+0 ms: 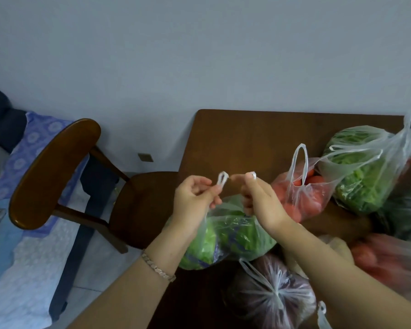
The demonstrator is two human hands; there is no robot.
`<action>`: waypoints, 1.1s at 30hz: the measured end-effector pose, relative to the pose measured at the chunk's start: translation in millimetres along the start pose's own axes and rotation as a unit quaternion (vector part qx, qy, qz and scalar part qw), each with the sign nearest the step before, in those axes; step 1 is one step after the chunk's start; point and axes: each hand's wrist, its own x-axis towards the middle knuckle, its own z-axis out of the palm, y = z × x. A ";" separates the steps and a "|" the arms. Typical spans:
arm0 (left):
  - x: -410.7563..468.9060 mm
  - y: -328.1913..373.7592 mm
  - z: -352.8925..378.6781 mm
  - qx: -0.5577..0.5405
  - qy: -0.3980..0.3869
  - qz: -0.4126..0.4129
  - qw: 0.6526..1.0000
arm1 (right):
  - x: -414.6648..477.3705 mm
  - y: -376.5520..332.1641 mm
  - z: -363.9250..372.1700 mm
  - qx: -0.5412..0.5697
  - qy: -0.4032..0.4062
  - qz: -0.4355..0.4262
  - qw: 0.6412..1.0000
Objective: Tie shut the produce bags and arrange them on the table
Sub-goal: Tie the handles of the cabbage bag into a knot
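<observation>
Head view, clear bag of greens (235, 233), handle loops (56, 178) apart, untied

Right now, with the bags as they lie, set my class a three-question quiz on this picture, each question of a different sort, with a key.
1. True or false: the left hand and the right hand each pinch a handle of the green-leaf bag.
2. The bag with upright handles beside the right hand holds: A red produce; B green leaves; C bread.
3. What wooden item stands left of the table?
Key: 1 true; 2 A; 3 chair.
</observation>
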 end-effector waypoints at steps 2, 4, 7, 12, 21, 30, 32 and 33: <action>-0.6 -7.8 1.4 -0.058 -0.028 -0.077 0.995 | 9.1 2.6 3.9 0.111 -0.027 0.123 0.986; 1.3 -12.7 -0.6 -0.073 -0.055 -0.123 0.988 | 12.6 9.4 8.9 0.078 -0.053 0.145 0.985; 4.9 -14.1 -3.3 -0.059 -0.078 -0.155 0.983 | 9.5 19.3 20.0 0.071 -0.073 0.089 0.991; 10.7 -12.6 -2.6 0.013 -0.025 -0.095 0.995 | 6.2 20.3 19.1 0.075 -0.113 0.027 0.990; 10.9 -18.8 -0.2 0.235 -0.145 0.030 0.961 | 6.8 27.9 12.2 0.021 0.011 0.011 1.000; 8.0 -16.1 -18.1 0.286 -0.198 0.051 0.936 | 20.7 30.1 21.9 -0.154 0.104 0.009 0.983; 6.5 -16.3 -16.8 0.268 -0.173 0.071 0.945 | 21.9 28.8 25.4 -0.194 0.077 -0.019 0.978; 7.3 -16.7 -17.0 0.254 -0.158 0.067 0.952 | 22.0 28.1 26.1 -0.213 0.067 -0.047 0.974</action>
